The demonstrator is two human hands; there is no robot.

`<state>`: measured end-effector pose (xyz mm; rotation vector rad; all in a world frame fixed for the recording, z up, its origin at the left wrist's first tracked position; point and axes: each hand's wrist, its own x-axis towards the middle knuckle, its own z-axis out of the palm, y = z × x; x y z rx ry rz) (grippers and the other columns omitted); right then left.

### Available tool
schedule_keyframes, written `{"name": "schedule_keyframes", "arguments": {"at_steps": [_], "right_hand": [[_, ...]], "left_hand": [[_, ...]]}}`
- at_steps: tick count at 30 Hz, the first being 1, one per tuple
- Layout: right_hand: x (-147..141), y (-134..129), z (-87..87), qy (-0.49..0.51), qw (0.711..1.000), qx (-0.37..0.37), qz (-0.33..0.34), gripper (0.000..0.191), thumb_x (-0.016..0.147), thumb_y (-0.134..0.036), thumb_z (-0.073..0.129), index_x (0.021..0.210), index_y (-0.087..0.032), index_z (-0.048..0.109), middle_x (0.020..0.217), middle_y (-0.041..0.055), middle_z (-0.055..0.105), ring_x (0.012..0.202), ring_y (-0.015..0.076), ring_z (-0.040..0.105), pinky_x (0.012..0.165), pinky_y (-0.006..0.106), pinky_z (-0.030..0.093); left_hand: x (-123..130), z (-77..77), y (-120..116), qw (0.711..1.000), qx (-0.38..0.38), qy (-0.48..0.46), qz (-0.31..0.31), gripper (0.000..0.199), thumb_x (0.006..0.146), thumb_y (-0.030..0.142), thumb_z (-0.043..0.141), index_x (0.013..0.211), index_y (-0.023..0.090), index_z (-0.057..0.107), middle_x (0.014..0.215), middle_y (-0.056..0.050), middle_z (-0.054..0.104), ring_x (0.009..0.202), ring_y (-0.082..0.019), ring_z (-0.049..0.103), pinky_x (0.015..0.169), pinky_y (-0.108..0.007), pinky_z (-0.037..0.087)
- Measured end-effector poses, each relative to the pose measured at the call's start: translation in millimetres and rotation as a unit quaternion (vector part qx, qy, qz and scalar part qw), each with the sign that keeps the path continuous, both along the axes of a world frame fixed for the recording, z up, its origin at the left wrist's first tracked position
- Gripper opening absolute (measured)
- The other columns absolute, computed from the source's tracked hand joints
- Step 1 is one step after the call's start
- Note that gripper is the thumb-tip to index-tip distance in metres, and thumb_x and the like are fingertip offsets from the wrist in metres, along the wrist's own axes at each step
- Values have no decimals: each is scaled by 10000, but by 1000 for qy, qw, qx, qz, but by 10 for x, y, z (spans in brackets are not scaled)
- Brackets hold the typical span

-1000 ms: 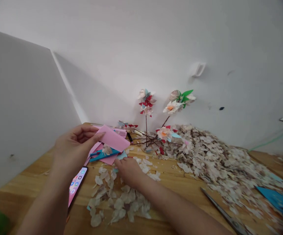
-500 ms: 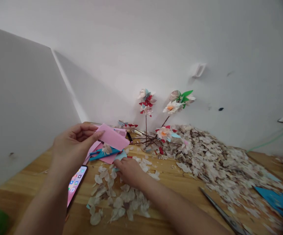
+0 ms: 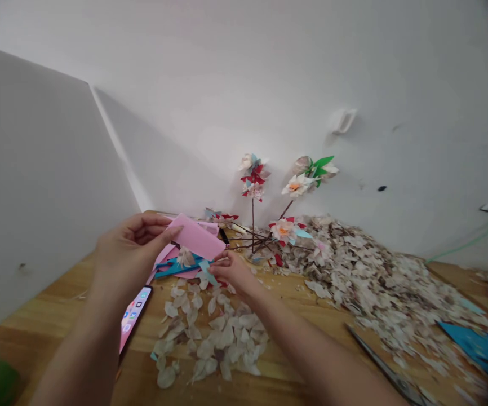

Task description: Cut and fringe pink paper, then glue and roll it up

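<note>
A tilted pink paper sheet (image 3: 195, 238) rests in the left hand (image 3: 129, 254), with a pale-blue paper scrap (image 3: 205, 272) just below it at the right hand's (image 3: 231, 270) fingertips.

Soft, even light is spread across the white wall (image 3: 227, 84), with no clear source shown, and only faint, diffuse shadows are cast. The wooden tabletop (image 3: 45, 316) is bowed by wide-angle distortion toward the frame edges, the right edge is blurred, and the upper right corner is darkened.
</note>
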<state>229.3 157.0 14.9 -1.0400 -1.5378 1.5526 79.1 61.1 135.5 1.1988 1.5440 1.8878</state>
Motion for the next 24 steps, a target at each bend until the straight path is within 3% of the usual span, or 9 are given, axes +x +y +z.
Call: {"name": "schedule_keyframes", "arguments": {"at_steps": [4,9,16,24], "right_hand": [[214,-21,145,116,989,-89,23,116,785,-174,600,876,-136,538,745,-21,598,646,122,593,641,298,494],[430,-85,261,208,965,-153,53,332,580,-183,749,822,-160,524,731,-11,641,699,156,637,733,335,487],[566,-78,400,271,952,-140,17,356,512,-112,762,775,-170,530,739,-14,656,724,147,640,772,295,481],[691,-41,626,308,946,-101,-25,291,589,-128,724,818,-198,559,777,-47,662,681,85,621,707,202,497]], "left_hand": [[22,7,1,1000,0,2,8,164,556,261,760,682,206,671,608,35,663,562,-119,618,533,-206,542],[17,0,-4,1000,-3,-2,5,172,552,263,763,685,205,669,616,31,664,573,-124,619,541,-213,545],[28,3,-1,1000,-6,-2,2,175,554,250,764,688,200,663,630,25,659,587,-131,620,589,-234,555],[16,20,-17,1000,1,-18,25,171,569,240,758,702,196,660,632,26,658,599,-123,617,619,-228,540]]}}
